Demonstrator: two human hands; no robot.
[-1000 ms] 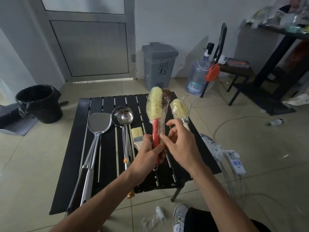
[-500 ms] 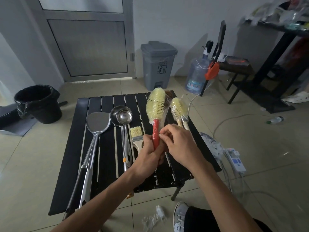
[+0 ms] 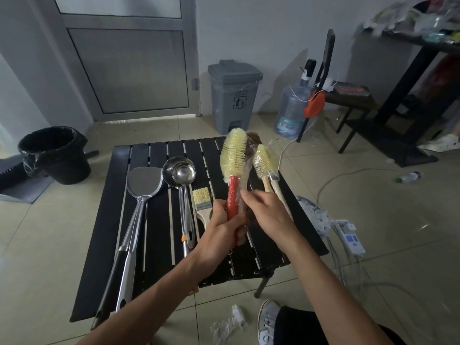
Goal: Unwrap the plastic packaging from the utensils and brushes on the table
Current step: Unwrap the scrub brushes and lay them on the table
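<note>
Black slatted table point(image 3: 107, 220) stands on a tiled floor. Above its near middle, the left hand point(image 3: 219, 230) curls tight round the red handle of a bottle brush point(image 3: 234, 158), held upright with its bristles up. Beside that handle, the right hand point(image 3: 270, 211) pinches the clear plastic wrap point(image 3: 245, 181), fingertips pressed together. On the table's left half lie a steel turner point(image 3: 143, 180), two ladles point(image 3: 183, 170) and a pastry brush point(image 3: 201, 199).

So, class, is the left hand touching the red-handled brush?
Touching. The head view shows the left hand curled round the handle of the red-handled brush.
</note>
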